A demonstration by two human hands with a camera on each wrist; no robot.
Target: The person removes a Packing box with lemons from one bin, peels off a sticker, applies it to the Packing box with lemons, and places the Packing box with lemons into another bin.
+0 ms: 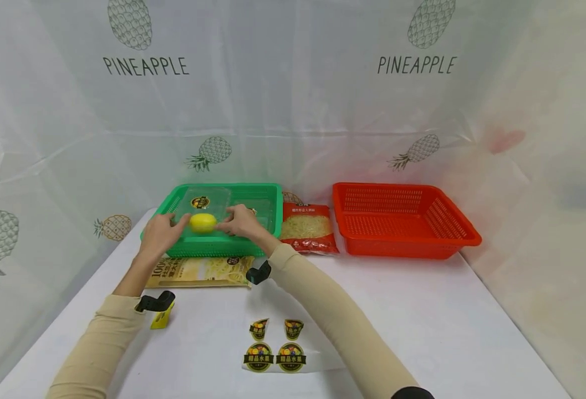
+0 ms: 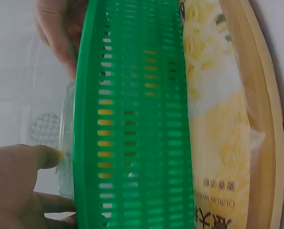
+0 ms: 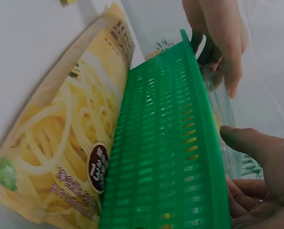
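Observation:
At the green basket point(image 1: 218, 242), both hands grip a clear plastic box point(image 1: 185, 206) from opposite sides. A yellow lemon point(image 1: 203, 223) lies in the box's open front part, and a round label point(image 1: 200, 202) is on its raised lid. My left hand point(image 1: 160, 233) has its thumb on the left rim and its fingers lower down. The right hand point(image 1: 243, 221) holds the right rim the same way. In the left wrist view the wall of the clear box point(image 2: 65, 143) shows just above the basket's edge. The basket hides much of the box in both wrist views.
Another clear box point(image 1: 260, 206) lies in the basket's right part. Nearby are a yellow pasta bag point(image 1: 198, 271), a red pasta bag point(image 1: 307, 227) and a red basket point(image 1: 402, 246). A sticker sheet point(image 1: 317, 360) and a small yellow packet point(image 1: 160, 318) lie closer.

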